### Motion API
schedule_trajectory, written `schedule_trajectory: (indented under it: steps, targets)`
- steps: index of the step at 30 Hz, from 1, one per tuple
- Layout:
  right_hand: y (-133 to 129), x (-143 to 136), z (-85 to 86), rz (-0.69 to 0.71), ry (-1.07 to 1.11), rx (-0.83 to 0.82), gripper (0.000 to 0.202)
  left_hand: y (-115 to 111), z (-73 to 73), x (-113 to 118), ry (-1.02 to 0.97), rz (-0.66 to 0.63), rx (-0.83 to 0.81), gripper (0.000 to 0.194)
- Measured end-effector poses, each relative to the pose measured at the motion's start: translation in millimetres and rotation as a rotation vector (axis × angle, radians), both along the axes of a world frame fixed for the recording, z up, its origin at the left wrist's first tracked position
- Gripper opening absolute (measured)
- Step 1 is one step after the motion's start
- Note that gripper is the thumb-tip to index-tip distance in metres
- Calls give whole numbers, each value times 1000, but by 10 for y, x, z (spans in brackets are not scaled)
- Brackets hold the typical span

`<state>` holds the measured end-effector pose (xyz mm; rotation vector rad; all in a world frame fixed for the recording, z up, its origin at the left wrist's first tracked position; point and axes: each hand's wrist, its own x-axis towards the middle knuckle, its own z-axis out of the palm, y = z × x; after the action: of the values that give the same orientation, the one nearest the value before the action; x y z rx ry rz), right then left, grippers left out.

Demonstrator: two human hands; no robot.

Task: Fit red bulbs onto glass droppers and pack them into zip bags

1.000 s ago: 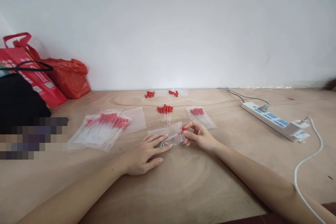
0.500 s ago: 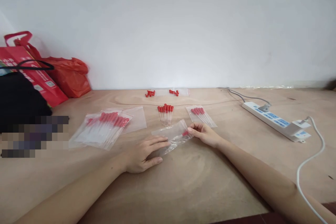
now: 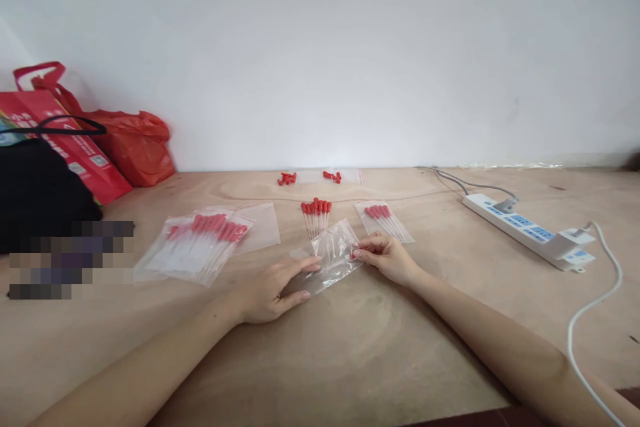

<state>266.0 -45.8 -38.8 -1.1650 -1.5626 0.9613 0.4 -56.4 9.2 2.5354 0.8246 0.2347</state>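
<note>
A clear plastic zip bag (image 3: pixel 336 267) lies in front of me, slightly crumpled, its upper part lifted. My left hand (image 3: pixel 273 290) rests at the bag's left end, thumb and fingers spread apart. At the other end, my right hand (image 3: pixel 387 259) pinches the red bulb (image 3: pixel 356 253) of a dropper; the dropper's tube cannot be made out clearly against the bag. Just beyond the bag, several red-bulbed droppers (image 3: pixel 316 213) lie side by side. Past my right hand is a bag of droppers (image 3: pixel 383 217). Filled dropper bags (image 3: pixel 200 247) overlap at the left.
Loose red bulbs (image 3: pixel 287 179) and a flat clear bag (image 3: pixel 310 177) lie near the wall. A white power strip (image 3: pixel 525 230) with a plugged-in adapter and a white cable (image 3: pixel 573 333) is at right. Red bags (image 3: pixel 135 147) and a black bag (image 3: pixel 45 193) stand at left.
The zip bag's upper part has risen and bunched, now overlapping the lower tips of the loose droppers. My right hand has shifted slightly left with the red bulb. My left hand's fingers have moved slightly.
</note>
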Motion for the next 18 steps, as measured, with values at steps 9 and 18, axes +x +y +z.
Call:
schedule_trajectory:
  steps: [9,18]
  targets:
    - [-56,-67,86,-78,102,-68,23,4,-21,11,8,26,62,41]
    - [-113,-100,175,-1,96,-164,29,6,-26,26,72,0,100,49]
